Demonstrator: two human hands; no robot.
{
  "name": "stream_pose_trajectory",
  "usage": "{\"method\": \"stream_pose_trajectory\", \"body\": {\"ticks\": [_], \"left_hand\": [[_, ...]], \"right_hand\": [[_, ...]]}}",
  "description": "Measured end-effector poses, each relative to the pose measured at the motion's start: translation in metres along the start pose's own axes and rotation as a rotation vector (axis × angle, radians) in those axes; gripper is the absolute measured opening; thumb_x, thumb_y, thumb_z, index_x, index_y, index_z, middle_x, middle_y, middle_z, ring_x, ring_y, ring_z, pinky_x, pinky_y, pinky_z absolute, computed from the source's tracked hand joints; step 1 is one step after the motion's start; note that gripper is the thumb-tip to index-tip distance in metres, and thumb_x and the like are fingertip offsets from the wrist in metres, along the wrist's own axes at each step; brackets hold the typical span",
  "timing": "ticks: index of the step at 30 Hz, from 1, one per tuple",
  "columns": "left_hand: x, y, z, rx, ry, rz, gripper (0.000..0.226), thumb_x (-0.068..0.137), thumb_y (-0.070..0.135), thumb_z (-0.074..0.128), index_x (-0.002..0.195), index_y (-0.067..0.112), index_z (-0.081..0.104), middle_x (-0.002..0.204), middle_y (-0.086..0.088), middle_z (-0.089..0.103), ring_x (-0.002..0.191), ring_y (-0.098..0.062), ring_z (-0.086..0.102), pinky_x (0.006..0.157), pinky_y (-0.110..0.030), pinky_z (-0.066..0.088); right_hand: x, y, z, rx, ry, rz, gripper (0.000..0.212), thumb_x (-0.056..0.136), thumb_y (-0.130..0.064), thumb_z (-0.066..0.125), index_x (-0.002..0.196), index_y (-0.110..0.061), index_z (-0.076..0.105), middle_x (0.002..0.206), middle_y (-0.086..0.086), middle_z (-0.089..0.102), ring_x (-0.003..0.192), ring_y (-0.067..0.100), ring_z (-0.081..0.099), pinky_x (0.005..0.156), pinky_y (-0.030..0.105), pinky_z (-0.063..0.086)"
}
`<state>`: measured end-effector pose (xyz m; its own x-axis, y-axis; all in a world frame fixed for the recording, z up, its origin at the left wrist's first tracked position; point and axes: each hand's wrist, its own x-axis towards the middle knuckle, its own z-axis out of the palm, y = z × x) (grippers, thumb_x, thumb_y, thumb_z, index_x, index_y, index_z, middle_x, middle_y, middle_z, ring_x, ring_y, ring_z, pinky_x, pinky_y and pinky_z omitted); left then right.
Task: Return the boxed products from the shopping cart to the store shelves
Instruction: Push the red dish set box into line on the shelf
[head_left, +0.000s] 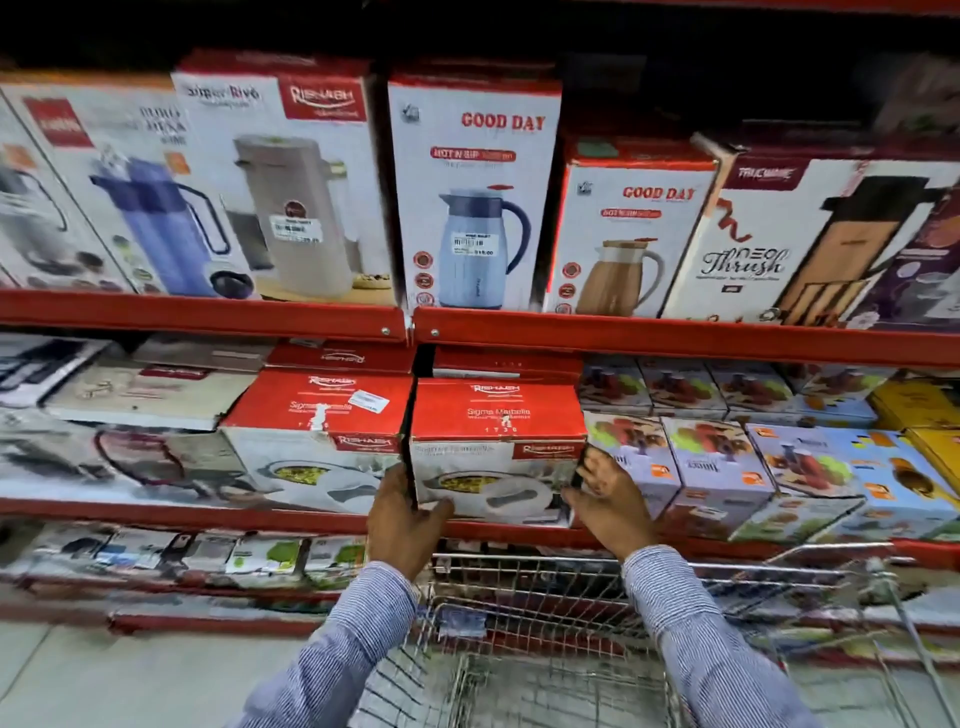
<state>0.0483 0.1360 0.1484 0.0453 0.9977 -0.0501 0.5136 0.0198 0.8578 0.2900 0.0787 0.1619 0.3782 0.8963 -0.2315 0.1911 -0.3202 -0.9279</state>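
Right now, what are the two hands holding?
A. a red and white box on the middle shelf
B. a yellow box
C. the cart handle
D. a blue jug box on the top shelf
A: the left hand and right hand press on either side of the red and white box sitting on the middle shelf, above the cart.

"GOOD DAY" on blue flask box (474, 192).

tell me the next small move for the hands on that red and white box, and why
Probably push the red and white box straight back into its slot. The left hand and right hand flank its front corners, and it sits on the middle shelf between a matching box and the juicer boxes, its front apparently at the shelf lip.
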Motion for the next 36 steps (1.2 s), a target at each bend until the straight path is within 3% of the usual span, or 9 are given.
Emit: {"method": "stream_pose_trajectory", "body": {"ticks": [3, 5, 15, 21, 25, 28, 31, 34, 36], "left_hand": [[0.001, -0.001, -0.001, -0.002, -0.013, -0.013, 0.059, 0.075, 0.025, 0.081, 0.124, 0.012, 0.05, 0.118, -0.008, 0.068, 0.098, -0.028, 0.069, 0.084, -0.039, 0.058], [-0.001, -0.003, -0.002, -0.008, -0.053, 0.002, 0.065, 0.075, 0.026, 0.081, 0.13, 0.013, 0.048, 0.125, -0.008, 0.066, 0.105, -0.029, 0.068, 0.092, -0.046, 0.057], [0.004, -0.004, -0.008, 0.049, -0.102, 0.045, 0.068, 0.076, 0.033, 0.079, 0.134, 0.016, 0.047, 0.126, -0.003, 0.064, 0.091, -0.02, 0.064, 0.082, -0.029, 0.047], [0.007, -0.004, -0.007, 0.068, -0.099, 0.003, 0.066, 0.075, 0.035, 0.078, 0.131, 0.016, 0.048, 0.096, 0.004, 0.061, 0.081, -0.023, 0.066, 0.076, -0.029, 0.048], [0.008, -0.002, -0.014, 0.064, -0.154, -0.012, 0.066, 0.078, 0.036, 0.076, 0.135, 0.018, 0.047, 0.108, 0.003, 0.065, 0.082, -0.018, 0.065, 0.079, -0.026, 0.046], [0.004, 0.006, -0.023, 0.05, -0.134, 0.003, 0.059, 0.08, 0.032, 0.076, 0.133, 0.016, 0.055, 0.104, 0.003, 0.071, 0.081, -0.015, 0.069, 0.08, -0.027, 0.051], [0.005, 0.031, -0.039, -0.045, 0.06, 0.112, 0.035, 0.082, 0.02, 0.075, 0.116, 0.017, 0.068, 0.08, 0.014, 0.069, 0.069, 0.001, 0.067, 0.069, -0.031, 0.063], [0.026, 0.072, -0.057, -0.138, 0.204, 0.285, 0.029, 0.081, 0.015, 0.075, 0.109, 0.021, 0.07, 0.096, 0.005, 0.075, 0.079, 0.004, 0.065, 0.068, -0.007, 0.054], [0.045, 0.102, -0.066, -0.213, 0.216, 0.343, 0.036, 0.081, 0.017, 0.075, 0.116, 0.019, 0.068, 0.106, 0.003, 0.074, 0.087, -0.007, 0.069, 0.08, -0.014, 0.055]], "right_hand": [[-0.006, -0.005, 0.003, 0.004, 0.022, -0.016, 0.068, 0.085, -0.007, 0.067, 0.145, -0.016, 0.037, 0.15, 0.003, 0.043, 0.139, 0.021, 0.04, 0.104, 0.026, 0.035], [-0.011, -0.007, 0.005, 0.028, 0.037, -0.012, 0.068, 0.085, -0.005, 0.066, 0.145, -0.014, 0.036, 0.15, 0.005, 0.043, 0.139, 0.021, 0.04, 0.104, 0.024, 0.034], [-0.018, -0.003, 0.006, 0.064, 0.089, 0.063, 0.074, 0.083, 0.008, 0.062, 0.148, -0.007, 0.03, 0.153, 0.01, 0.038, 0.139, 0.023, 0.04, 0.104, 0.025, 0.037], [-0.019, -0.001, 0.008, 0.055, 0.096, 0.08, 0.078, 0.083, 0.004, 0.064, 0.15, -0.008, 0.026, 0.154, 0.01, 0.036, 0.14, 0.023, 0.039, 0.105, 0.026, 0.037], [-0.022, -0.007, 0.007, 0.042, 0.076, 0.065, 0.073, 0.083, -0.001, 0.065, 0.148, -0.008, 0.031, 0.15, 0.007, 0.043, 0.137, 0.02, 0.043, 0.101, 0.022, 0.037], [-0.032, -0.019, 0.008, -0.047, 0.249, -0.031, 0.051, 0.082, -0.005, 0.067, 0.131, -0.013, 0.056, 0.129, 0.003, 0.064, 0.119, 0.017, 0.06, 0.086, 0.015, 0.045], [-0.038, -0.05, 0.01, -0.035, 0.55, -0.228, 0.04, 0.082, -0.003, 0.066, 0.121, -0.014, 0.063, 0.112, 0.003, 0.071, 0.103, 0.019, 0.068, 0.085, 0.028, 0.055], [-0.03, -0.102, 0.019, 0.038, 0.448, -0.45, 0.043, 0.085, -0.004, 0.061, 0.126, -0.016, 0.059, 0.116, -0.007, 0.066, 0.106, 0.003, 0.062, 0.09, 0.013, 0.051], [-0.016, -0.134, 0.028, 0.027, 0.33, -0.517, 0.05, 0.086, -0.006, 0.059, 0.134, -0.015, 0.053, 0.124, -0.009, 0.06, 0.112, 0.002, 0.058, 0.087, 0.004, 0.046]]}}
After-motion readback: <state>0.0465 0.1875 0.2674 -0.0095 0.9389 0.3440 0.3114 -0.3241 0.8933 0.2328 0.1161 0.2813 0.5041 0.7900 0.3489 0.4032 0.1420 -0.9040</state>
